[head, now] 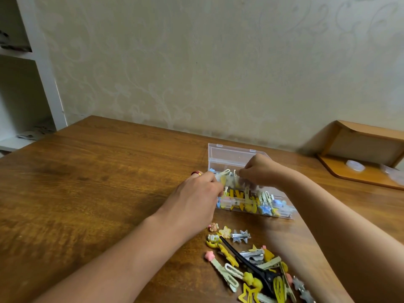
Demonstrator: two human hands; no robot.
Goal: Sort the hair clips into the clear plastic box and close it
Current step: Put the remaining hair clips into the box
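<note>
Now our left hand point(196, 193) and right hand point(259, 171) curl into the open clear box point(236, 155); what they grip we cannot tell.

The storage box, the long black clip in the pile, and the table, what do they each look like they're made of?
Clear plastic box: transparent, glossy hard plastic, since the clips and table show through its walls and lid. Long black clip: smooth, slightly shiny, probably plastic, though coated metal can't be ruled out. Table: brown wood or wood-look laminate, with visible grain and a low sheen.
</note>
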